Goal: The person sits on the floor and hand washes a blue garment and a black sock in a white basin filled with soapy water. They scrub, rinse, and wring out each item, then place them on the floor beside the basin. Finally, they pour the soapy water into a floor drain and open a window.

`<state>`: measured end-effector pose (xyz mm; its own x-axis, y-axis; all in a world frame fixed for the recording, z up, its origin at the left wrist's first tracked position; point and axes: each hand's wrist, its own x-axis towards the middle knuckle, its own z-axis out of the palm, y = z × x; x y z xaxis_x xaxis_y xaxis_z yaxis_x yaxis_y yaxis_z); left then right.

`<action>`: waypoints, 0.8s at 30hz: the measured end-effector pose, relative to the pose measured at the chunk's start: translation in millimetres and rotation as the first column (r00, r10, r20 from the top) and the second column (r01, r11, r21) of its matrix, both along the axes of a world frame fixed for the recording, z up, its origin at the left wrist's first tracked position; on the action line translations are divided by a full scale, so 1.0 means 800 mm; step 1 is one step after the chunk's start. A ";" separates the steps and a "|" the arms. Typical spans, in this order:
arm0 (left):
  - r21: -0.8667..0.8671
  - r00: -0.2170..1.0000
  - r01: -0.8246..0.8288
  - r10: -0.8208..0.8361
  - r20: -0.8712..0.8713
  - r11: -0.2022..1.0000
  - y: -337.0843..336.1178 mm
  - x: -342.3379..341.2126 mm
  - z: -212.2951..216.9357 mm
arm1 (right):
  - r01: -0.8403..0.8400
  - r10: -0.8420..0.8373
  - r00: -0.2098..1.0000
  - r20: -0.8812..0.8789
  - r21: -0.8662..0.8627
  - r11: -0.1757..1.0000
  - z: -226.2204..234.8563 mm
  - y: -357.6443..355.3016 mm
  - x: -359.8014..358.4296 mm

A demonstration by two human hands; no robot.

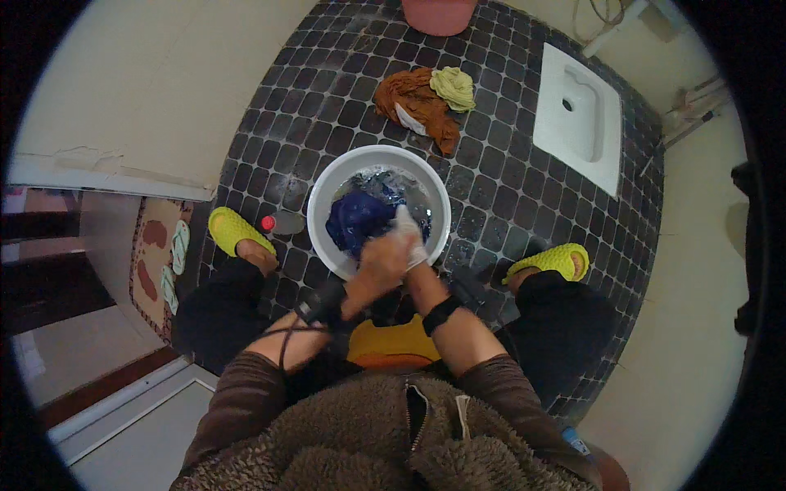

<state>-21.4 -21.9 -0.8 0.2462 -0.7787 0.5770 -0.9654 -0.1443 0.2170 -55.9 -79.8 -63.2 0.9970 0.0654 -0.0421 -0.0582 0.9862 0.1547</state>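
While I squat over the white basin (327, 192) on the dark tiled floor (508, 188), both my hands meet at its near rim. My left hand (378, 270) is closed over a bunched piece of white cloth (407, 229), and my right hand (413, 250) is pressed against it, gripping the same cloth; I cannot tell the fingers apart. Just beyond them, inside the basin, a dark blue garment (356, 217) lies in soapy water. Left of the basin stands a small bottle with a red cap (268, 222). Beyond the basin's far rim lies a heap of orange cloth (413, 102) with a pale yellow piece (453, 87) on top. My yellow slippers (233, 231) flank the basin on either side.
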 end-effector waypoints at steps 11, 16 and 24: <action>0.515 0.424 0.191 0.403 -0.811 0.836 0.036 0.087 -0.022 | 0.071 -0.407 0.827 -0.387 -0.647 0.759 0.075 -0.056 -0.005; 0.095 -0.062 -0.133 0.088 -0.994 0.986 0.035 0.116 0.031 | -0.106 -0.047 0.994 -0.101 -0.986 -0.131 0.036 -0.056 -0.024; 0.534 0.610 -0.016 0.431 -0.665 0.845 0.059 0.133 0.051 | -0.270 -0.414 0.758 -0.505 -0.820 0.505 0.040 -0.101 -0.052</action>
<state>84.7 24.9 39.6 0.6195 -0.7340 -0.2783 -0.4145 -0.6069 0.6781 -97.4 -160.7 -31.4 0.7125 -0.4113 -0.5684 -0.2187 0.6395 -0.7370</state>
